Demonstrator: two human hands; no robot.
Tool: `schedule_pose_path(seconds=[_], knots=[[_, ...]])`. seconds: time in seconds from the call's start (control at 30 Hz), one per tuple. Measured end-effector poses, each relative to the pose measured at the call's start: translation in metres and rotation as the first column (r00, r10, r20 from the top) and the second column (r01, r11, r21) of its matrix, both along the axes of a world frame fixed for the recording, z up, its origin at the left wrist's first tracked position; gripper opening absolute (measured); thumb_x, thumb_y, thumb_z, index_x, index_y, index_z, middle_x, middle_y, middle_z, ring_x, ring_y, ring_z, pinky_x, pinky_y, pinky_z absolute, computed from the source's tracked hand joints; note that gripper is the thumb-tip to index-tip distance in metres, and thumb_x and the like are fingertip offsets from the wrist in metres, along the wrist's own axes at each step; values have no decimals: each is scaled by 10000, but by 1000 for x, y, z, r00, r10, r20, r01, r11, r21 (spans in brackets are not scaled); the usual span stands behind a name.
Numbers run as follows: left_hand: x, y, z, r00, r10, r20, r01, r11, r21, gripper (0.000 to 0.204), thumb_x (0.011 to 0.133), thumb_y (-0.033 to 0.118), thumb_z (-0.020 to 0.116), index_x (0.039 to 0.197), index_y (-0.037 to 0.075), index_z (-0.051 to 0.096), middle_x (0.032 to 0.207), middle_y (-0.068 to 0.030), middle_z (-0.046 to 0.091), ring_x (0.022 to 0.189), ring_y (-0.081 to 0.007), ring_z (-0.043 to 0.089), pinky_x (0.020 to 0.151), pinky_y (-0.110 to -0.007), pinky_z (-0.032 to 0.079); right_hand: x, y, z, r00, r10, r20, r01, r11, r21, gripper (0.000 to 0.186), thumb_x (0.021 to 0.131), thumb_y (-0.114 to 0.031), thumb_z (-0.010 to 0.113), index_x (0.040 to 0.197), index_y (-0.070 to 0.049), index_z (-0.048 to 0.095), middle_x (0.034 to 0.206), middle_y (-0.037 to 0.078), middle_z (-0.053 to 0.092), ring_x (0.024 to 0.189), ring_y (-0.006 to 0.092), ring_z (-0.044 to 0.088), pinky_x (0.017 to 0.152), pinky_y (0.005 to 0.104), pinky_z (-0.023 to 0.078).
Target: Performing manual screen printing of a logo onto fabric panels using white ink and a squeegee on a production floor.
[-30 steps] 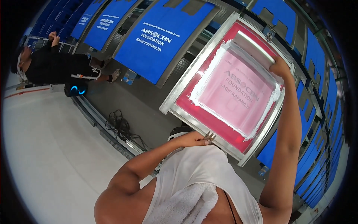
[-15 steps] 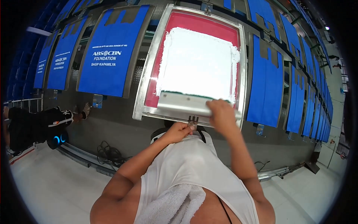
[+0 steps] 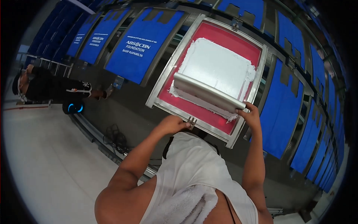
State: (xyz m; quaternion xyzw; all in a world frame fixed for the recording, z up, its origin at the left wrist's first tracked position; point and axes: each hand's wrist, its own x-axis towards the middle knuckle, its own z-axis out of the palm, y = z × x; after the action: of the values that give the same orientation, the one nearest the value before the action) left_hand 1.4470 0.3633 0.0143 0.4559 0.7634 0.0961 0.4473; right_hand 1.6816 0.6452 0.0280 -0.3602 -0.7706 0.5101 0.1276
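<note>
My right hand grips the right end of a long metal squeegee, which lies at a slant across the near part of a screen-printing frame. The frame has a silver rim and red mesh, and thick white ink covers most of its middle, ragged at the edges. My left hand is closed on a small metal bracket at the middle of the frame's near edge, just in front of my white sleeveless top.
Blue printed fabric panels on metal boards stand in rows either side. At the left a person in black is beside a black device with blue lights. Coiled cables lie below, along a metal rail by the white floor.
The squeegee came from the frame's far end down to the near end, white ink now covering the formerly pink middle. It has since lifted slightly and tilted. My left hand stays at the bracket.
</note>
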Motion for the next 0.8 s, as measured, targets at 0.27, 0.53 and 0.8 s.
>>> schedule_pose_path(seconds=[0.27, 0.53, 0.8], knots=[[-154, 49, -21, 826, 559, -73, -516, 802, 302, 577, 919, 421, 511, 1329, 21, 445, 1225, -230, 556, 1166, -311, 524, 1002, -354, 372, -14, 13, -25, 953, -292, -76, 243, 892, -380, 199, 698, -126, 747, 840, -14, 664, 704, 6, 614, 597, 81, 507, 522, 239, 384], [-90, 32, 12, 663, 627, 409, -748, 559, 356, 486, 947, 236, 536, 1322, -53, 429, 1231, -168, 562, 1099, -172, 525, 948, -279, 397, 37, 25, 18, 923, -380, -62, 316, 839, -443, 285, 674, -113, 749, 928, -14, 665, 807, 31, 633, 703, 111, 555, 606, 237, 421], [175, 174, -17, 725, 497, 477, -676, 647, 353, 513, 910, 271, 600, 1279, -63, 476, 1189, -162, 589, 1058, -166, 541, 916, -270, 415, 322, 110, 60, 875, -482, -43, 461, 858, -227, 356, 627, -94, 730, 959, 19, 673, 852, 66, 648, 826, 164, 588, 785, 304, 458]])
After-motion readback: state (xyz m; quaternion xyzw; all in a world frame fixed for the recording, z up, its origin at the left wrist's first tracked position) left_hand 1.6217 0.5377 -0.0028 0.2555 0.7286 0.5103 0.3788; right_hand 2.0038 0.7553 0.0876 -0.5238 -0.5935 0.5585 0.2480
